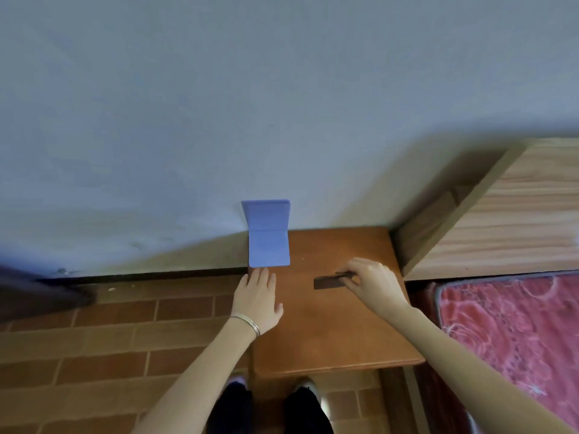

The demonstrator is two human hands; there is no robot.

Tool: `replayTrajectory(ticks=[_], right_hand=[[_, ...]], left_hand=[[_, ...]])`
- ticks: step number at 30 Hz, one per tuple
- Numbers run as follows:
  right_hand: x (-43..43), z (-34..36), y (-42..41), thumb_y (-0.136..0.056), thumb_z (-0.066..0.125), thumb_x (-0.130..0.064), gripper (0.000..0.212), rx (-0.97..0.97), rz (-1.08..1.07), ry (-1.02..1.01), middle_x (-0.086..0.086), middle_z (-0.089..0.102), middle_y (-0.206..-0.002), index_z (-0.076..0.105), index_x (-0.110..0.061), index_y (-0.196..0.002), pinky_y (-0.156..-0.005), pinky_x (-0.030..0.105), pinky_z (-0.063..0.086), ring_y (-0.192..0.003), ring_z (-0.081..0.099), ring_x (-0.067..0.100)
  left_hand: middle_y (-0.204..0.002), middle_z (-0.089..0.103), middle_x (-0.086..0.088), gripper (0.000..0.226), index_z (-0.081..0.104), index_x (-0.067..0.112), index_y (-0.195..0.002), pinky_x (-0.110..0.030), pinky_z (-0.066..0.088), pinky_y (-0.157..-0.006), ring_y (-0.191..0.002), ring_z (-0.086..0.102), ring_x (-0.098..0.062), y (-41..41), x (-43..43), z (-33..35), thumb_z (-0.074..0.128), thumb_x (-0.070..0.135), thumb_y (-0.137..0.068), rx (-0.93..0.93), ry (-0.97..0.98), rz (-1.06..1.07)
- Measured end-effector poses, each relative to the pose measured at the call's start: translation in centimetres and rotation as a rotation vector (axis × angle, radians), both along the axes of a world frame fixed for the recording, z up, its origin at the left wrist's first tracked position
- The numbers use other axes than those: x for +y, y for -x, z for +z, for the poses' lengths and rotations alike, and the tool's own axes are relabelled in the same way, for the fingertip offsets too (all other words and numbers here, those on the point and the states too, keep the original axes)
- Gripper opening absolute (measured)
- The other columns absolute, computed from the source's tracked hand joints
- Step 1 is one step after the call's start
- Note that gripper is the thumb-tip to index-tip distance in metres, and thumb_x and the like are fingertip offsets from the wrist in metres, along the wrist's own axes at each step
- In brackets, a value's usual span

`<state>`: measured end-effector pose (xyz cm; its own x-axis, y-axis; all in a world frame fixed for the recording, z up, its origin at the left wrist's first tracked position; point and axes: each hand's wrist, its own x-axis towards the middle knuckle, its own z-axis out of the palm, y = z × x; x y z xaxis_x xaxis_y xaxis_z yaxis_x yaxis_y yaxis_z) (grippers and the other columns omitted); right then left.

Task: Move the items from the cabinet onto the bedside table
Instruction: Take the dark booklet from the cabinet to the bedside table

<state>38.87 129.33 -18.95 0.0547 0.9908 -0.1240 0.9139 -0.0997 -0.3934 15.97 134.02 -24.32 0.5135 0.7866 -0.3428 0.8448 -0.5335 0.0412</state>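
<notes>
Placing step. Right hand pinched a dark flat block at the counter centre; left hand lay flat, fingers straight, near the blue folded case. Next: let go.

Bedside table top: smooth brown wood with a soft sheen.
Blue folded cover: matt and smooth; you cannot tell card from plastic.
Dark block: matt dark brown, material unclear.
Bangles on your wrist: thin shiny metal.
Bed frame: pale wood grain, matt.
Mattress: red patterned cloth, slightly glossy.
Floor: matt brick-pattern tile.
Wall: matt paint.
</notes>
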Motion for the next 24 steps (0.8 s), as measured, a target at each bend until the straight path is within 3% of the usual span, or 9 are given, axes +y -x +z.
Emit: replayTrajectory(ticks=[4, 12, 15, 19, 22, 24], right_hand=[[4.5, -6.1, -0.9, -0.078, 0.069, -0.014, 0.016, 0.079, -0.026, -0.049, -0.009, 0.068, -0.088, 0.071, -0.024, -0.090, -0.063, 0.036, 0.053, -0.080, 0.064, 0.017], [10.0, -16.4, -0.4, -0.072, 0.072, -0.005, 0.017, 0.044, 0.010, -0.360, -0.002, 0.072, -0.090, 0.074, -0.014, -0.086, -0.061, 0.023, 0.051, -0.081, 0.066, 0.017], [9.1, -20.7, -0.1, -0.067, 0.077, 0.000, 0.023, 0.021, 0.030, -0.240, 0.005, 0.072, -0.097, 0.074, -0.012, -0.086, -0.067, 0.032, 0.056, -0.087, 0.069, 0.023], [7.6, -24.2, -0.1, -0.073, 0.067, 0.006, 0.026, 0.081, 0.054, 0.080, 0.009, 0.061, -0.124, 0.073, -0.010, -0.093, -0.095, 0.034, 0.040, -0.115, 0.057, 0.027], [8.1, -24.2, 0.2, -0.076, 0.069, 0.002, 0.019, 0.098, 0.058, 0.019, 0.009, 0.063, -0.121, 0.072, -0.010, -0.090, -0.080, 0.045, 0.055, -0.111, 0.060, 0.027], [9.2, -23.8, 0.5, -0.086, 0.063, -0.009, 0.024, 0.073, 0.070, 0.028, 0.006, 0.056, -0.131, 0.065, -0.010, -0.110, -0.088, 0.042, 0.052, -0.121, 0.052, 0.022]], left_hand=[[-0.154, 0.016, -0.011, 0.069, 0.016, 0.008, -0.146, -0.038, 0.014, -0.115, -0.141, 0.013, -0.025, -1.7, 2.9, -6.3, 0.039, 0.046, -0.093, 0.016, 0.018, -0.015], [-0.156, 0.007, -0.005, 0.067, 0.016, 0.013, -0.146, -0.039, 0.019, -0.113, -0.142, 0.006, -0.025, -2.6, 7.7, -15.6, 0.043, 0.042, -0.092, -0.002, 0.082, -0.035], [-0.155, 0.010, -0.004, 0.065, 0.019, 0.015, -0.145, -0.038, 0.023, -0.111, -0.142, 0.008, -0.023, -2.4, 8.5, -16.9, 0.044, 0.041, -0.092, -0.022, 0.084, -0.065], [-0.153, 0.017, -0.001, 0.060, 0.026, 0.019, -0.143, -0.034, 0.034, -0.104, -0.141, 0.012, -0.021, -2.2, 8.9, -17.3, 0.047, 0.039, -0.090, -0.115, 0.104, -0.037], [-0.153, 0.017, 0.001, 0.059, 0.027, 0.020, -0.142, -0.033, 0.038, -0.100, -0.141, 0.010, -0.020, -2.1, 9.1, -17.2, 0.048, 0.039, -0.090, -0.130, 0.112, -0.031], [-0.153, 0.016, 0.001, 0.059, 0.026, 0.021, -0.143, -0.032, 0.039, -0.099, -0.141, 0.009, -0.020, -2.1, 9.2, -17.2, 0.048, 0.039, -0.090, -0.133, 0.113, -0.033]])
